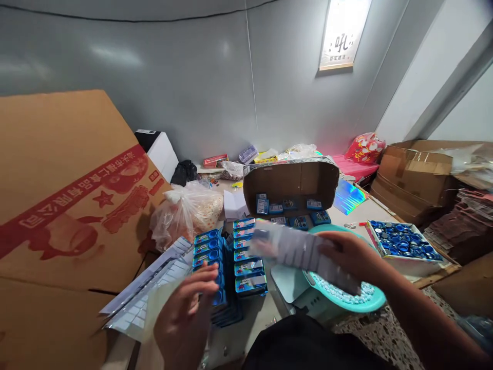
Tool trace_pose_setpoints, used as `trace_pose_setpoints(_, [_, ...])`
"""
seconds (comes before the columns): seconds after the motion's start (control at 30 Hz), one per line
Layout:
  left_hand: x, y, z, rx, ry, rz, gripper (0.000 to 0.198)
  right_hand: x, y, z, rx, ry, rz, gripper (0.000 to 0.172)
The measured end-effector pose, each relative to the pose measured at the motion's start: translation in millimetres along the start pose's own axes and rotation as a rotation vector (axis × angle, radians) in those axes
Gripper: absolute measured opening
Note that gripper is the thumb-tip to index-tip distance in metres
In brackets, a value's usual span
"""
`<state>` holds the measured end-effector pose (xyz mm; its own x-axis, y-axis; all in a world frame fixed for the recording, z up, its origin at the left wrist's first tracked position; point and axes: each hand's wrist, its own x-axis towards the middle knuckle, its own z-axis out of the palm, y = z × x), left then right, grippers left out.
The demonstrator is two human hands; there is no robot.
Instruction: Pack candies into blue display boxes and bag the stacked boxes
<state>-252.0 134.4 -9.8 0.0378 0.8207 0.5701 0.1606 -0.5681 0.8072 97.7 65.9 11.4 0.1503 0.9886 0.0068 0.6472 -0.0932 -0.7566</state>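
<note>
My right hand [346, 252] grips one end of a greyish, shiny label sheet [296, 250], blurred by motion. The sheet is marked with a row of bands and hangs over the blue boxes and the turquoise basin [379, 303]. My left hand [188, 308] is held up with fingers slightly curved and apart, and I see nothing in it. Just beyond it rises a stack of small blue boxes [206, 246] with round blue spots. To its right, a second stack of blue boxes [250, 283] bears pale strips on some tops; the sheet partly overlaps it.
White pieces [346, 293] fill the basin. Behind stands an open cardboard box [292, 180] with several blue packs inside. Blue round caps [404, 239] fill a tray at right. A large carton [77, 195], a plastic bag [188, 208] and printed sheets [150, 288] crowd the left.
</note>
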Motion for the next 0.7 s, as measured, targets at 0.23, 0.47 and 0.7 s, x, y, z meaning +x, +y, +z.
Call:
trace_pose_setpoints(0.23, [1.3, -18.7, -22.2, -0.33, 0.342, -0.874, 0.049, -20.9, 144.4, 15.0, -0.418, 0.07, 0.587, 0.037])
trace_pose_setpoints(0.47, [-4.7, -20.8, -31.9, -0.115, 0.196, -0.902, 0.05, -10.9, 50.5, 94.5, -0.099, 0.251, -0.047, 0.038])
trace_pose_setpoints(0.7, [-16.1, -25.6, -37.4, -0.05, 0.068, -0.94, 0.052, 12.7, -80.7, 168.3, 0.504, -0.221, -0.118, 0.046])
